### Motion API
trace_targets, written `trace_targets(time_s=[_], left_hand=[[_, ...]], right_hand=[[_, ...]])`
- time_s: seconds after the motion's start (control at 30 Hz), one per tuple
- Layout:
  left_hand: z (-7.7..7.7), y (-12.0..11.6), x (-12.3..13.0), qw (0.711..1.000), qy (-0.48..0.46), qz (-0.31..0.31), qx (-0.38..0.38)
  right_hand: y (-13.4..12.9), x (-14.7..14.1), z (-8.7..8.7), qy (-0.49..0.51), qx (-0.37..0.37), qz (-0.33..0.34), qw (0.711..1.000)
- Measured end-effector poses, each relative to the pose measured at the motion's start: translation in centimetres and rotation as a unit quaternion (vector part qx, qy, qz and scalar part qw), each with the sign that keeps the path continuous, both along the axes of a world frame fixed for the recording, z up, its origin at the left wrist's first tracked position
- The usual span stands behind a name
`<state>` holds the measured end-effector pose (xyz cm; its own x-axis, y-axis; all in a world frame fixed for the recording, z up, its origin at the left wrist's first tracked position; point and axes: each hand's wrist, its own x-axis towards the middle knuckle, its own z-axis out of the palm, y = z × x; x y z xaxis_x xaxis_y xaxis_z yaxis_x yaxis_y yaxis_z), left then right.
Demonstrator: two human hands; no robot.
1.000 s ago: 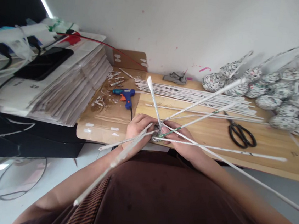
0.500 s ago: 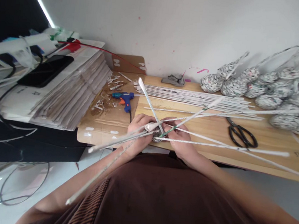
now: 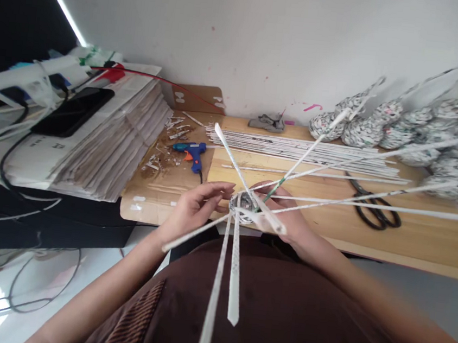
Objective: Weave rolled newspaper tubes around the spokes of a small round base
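A small round weaving of rolled-paper strips [image 3: 246,201] is held in front of my body, at the front edge of the wooden table. Long paper tubes [image 3: 235,270] stick out from it on several sides; two point down toward me and others reach far to the right. My right hand [image 3: 284,210] grips the weaving from its right side, its fingers partly hidden behind the tubes. At the left side, my left hand [image 3: 198,206] has its thumb and fingers apart, with the fingertips close to the weaving's edge. Whether they touch it I cannot tell.
Behind lie a bundle of paper tubes [image 3: 305,151], a blue glue gun [image 3: 192,152] on cardboard [image 3: 149,185], and black-handled scissors [image 3: 376,209]. Woven paper balls [image 3: 362,132] are piled at the right. Stacked papers [image 3: 108,153] with a phone [image 3: 74,111] stand left.
The weaving has turned, swinging several tubes from the lower left to point down toward me. My left hand has loosened and shifted left; my right hand stays at the weaving.
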<state>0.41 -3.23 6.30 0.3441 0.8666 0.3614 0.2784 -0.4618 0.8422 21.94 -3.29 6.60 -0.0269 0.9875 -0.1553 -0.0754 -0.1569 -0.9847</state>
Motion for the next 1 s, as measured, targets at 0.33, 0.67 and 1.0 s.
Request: trace_targets(time_s=[0.33, 0.67, 1.0], left_hand=[[3.0, 3.0, 0.2, 0.975, 0.118, -0.188, 0.008], [3.6, 2.7, 1.1, 0.979, 0.177, -0.103, 0.001], [1.0, 0.8, 3.1, 0.991, 0.104, 0.080, 0.028]], right_hand=[[-0.2, 0.6, 0.3, -0.101, 0.054, 0.069, 0.991], [-0.2, 0.7, 0.6, -0.106, 0.050, 0.097, 0.988], [-0.3, 0.4, 0.1, -0.081, 0.037, 0.087, 0.992]])
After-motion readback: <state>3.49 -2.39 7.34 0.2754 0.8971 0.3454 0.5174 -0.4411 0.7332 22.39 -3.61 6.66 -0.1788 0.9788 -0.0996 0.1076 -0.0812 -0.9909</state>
